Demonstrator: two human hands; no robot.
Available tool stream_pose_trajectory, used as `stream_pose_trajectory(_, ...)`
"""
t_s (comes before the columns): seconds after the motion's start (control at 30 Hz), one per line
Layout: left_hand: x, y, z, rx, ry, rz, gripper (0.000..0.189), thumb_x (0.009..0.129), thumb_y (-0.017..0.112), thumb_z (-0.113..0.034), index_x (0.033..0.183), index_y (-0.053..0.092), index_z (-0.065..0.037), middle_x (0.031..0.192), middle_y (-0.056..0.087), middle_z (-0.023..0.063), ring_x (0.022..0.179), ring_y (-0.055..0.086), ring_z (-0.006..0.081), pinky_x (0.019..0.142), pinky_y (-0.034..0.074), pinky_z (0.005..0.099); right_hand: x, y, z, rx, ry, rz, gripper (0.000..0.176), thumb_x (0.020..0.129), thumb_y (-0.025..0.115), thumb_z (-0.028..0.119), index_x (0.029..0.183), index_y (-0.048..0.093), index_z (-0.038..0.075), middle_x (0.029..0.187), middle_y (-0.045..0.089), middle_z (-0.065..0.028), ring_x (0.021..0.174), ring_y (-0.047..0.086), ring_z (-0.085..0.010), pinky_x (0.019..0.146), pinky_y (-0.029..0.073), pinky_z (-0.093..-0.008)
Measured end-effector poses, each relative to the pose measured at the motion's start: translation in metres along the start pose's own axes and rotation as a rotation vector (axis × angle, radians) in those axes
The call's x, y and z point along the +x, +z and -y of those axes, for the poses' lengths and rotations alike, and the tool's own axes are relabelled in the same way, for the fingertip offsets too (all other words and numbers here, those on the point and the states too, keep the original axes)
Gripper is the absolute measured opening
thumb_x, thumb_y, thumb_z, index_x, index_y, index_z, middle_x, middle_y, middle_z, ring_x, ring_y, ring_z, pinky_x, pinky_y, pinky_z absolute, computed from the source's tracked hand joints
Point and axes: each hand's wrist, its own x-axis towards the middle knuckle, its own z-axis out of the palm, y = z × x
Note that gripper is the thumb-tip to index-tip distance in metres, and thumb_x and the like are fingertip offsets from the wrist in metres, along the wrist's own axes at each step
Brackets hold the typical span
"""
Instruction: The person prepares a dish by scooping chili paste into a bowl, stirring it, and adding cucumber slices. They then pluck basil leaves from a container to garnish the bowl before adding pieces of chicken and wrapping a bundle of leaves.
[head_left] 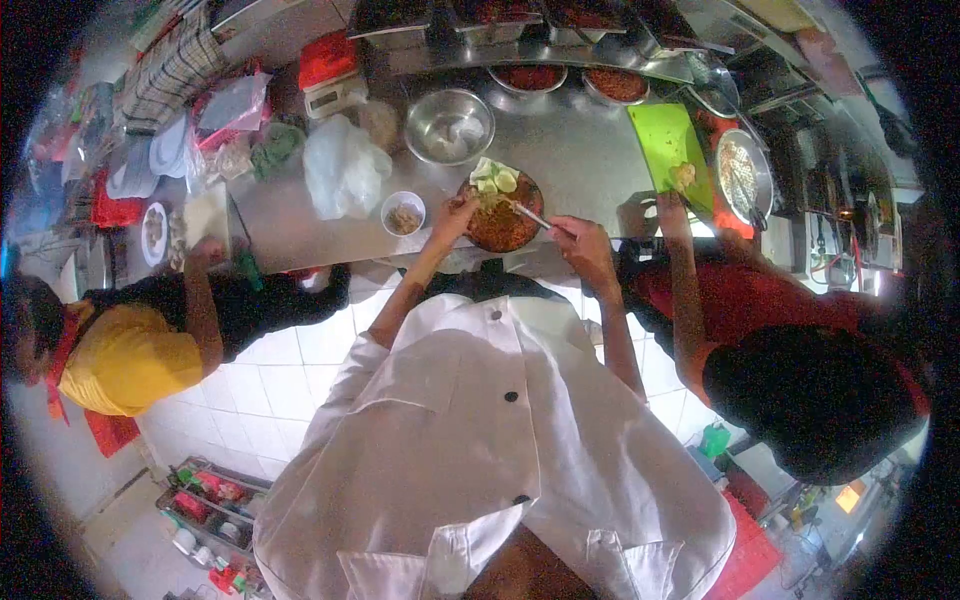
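Observation:
A round dish of reddish food (505,232) sits at the counter's front edge, with pale green wedges (494,178) on its far side. My left hand (456,218) is at the dish's left rim, fingers pinched together; what they hold, if anything, is too small to tell. In my right hand (582,246) is a metal utensil (532,215), its tip over the food. Left of the dish stands a small white bowl (403,214) with light brown contents. Behind the dish is a steel bowl (450,126) with something whitish inside.
A person in yellow (135,362) works at the left by a white board. Another person in dark red (740,295) has hands near a green board (672,150). A plastic bag (343,168), a scale (336,95) and food trays (528,80) stand farther back.

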Motion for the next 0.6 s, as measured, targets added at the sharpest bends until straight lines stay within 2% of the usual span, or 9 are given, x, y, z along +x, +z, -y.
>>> stream_pose_trajectory(0.03,0.003,0.002,0.004,-0.002,-0.001,0.001,0.024,0.090,0.068,-0.028,0.096,0.066,-0.005,0.071,0.062,0.0017,0.056,0.057,0.0097,0.050,0.044,0.0251,0.000,0.001,-0.004,0.008,-0.006,-0.038,0.028,0.089,0.063,0.033,0.103,0.071,0.010,0.089,0.071,-0.0134,0.078,0.068,-0.0326,0.071,0.053,-0.0421)
stream_pose_trajectory(0.1,0.007,0.005,0.013,0.045,0.160,-0.105,0.025,0.091,0.067,-0.027,0.097,0.065,-0.003,0.071,0.063,0.0018,0.056,0.057,0.0103,0.051,0.045,0.0264,0.001,0.003,-0.009,0.040,0.052,-0.024,0.028,0.089,0.063,0.032,0.103,0.071,0.010,0.087,0.071,-0.0138,0.078,0.068,-0.0330,0.071,0.053,-0.0422)
stream_pose_trajectory(0.13,0.009,0.003,0.015,0.044,0.160,-0.109,0.025,0.091,0.067,-0.027,0.097,0.065,-0.003,0.071,0.063,0.0018,0.056,0.057,0.0103,0.051,0.045,0.0264,0.002,0.005,-0.012,0.072,0.110,-0.011,0.028,0.089,0.063,0.032,0.103,0.071,0.010,0.086,0.071,-0.0143,0.078,0.068,-0.0334,0.071,0.053,-0.0423)
stream_pose_trajectory(0.23,0.009,-0.007,0.013,0.143,0.070,-0.169,0.028,0.090,0.068,-0.029,0.100,0.067,-0.003,0.073,0.066,0.0012,0.059,0.060,0.0116,0.055,0.048,0.0287,0.001,0.015,-0.030,0.020,0.092,-0.044,0.029,0.088,0.063,0.033,0.103,0.071,0.009,0.086,0.071,-0.0150,0.078,0.068,-0.0348,0.072,0.053,-0.0432)
stream_pose_trajectory(0.3,0.006,-0.011,0.010,0.300,0.302,-0.072,0.033,0.087,0.070,-0.032,0.099,0.068,-0.002,0.073,0.068,0.0057,0.059,0.062,0.0154,0.056,0.049,0.0311,0.003,0.020,-0.032,0.000,0.028,-0.054,0.029,0.088,0.063,0.033,0.103,0.070,0.009,0.085,0.071,-0.0149,0.078,0.068,-0.0352,0.072,0.053,-0.0440)
stream_pose_trajectory(0.47,-0.013,0.011,-0.008,0.608,0.374,-0.050,0.036,0.085,0.071,-0.035,0.098,0.069,-0.002,0.071,0.067,0.0138,0.060,0.064,0.0226,0.059,0.050,0.0361,0.002,0.026,-0.020,-0.112,-0.103,-0.063,0.030,0.087,0.063,0.032,0.104,0.069,0.009,0.088,0.071,-0.0155,0.080,0.068,-0.0367,0.074,0.053,-0.0456)
stream_pose_trajectory(0.53,-0.014,0.010,-0.005,0.691,0.389,-0.064,0.037,0.084,0.070,-0.036,0.099,0.069,-0.002,0.070,0.067,0.0164,0.061,0.065,0.0255,0.060,0.050,0.0380,0.001,0.010,0.001,-0.145,0.114,-0.004,0.031,0.087,0.063,0.034,0.104,0.069,0.009,0.092,0.071,-0.0156,0.085,0.067,-0.0369,0.075,0.053,-0.0457)
stream_pose_trajectory(0.6,-0.010,0.008,0.006,0.772,0.490,-0.042,0.040,0.086,0.067,-0.039,0.102,0.069,-0.002,0.074,0.068,0.0183,0.069,0.068,0.0291,0.064,0.052,0.0405,0.000,0.001,0.006,-0.141,0.110,0.011,0.031,0.087,0.063,0.034,0.105,0.069,0.009,0.092,0.071,-0.0158,0.086,0.067,-0.0365,0.075,0.053,-0.0455)
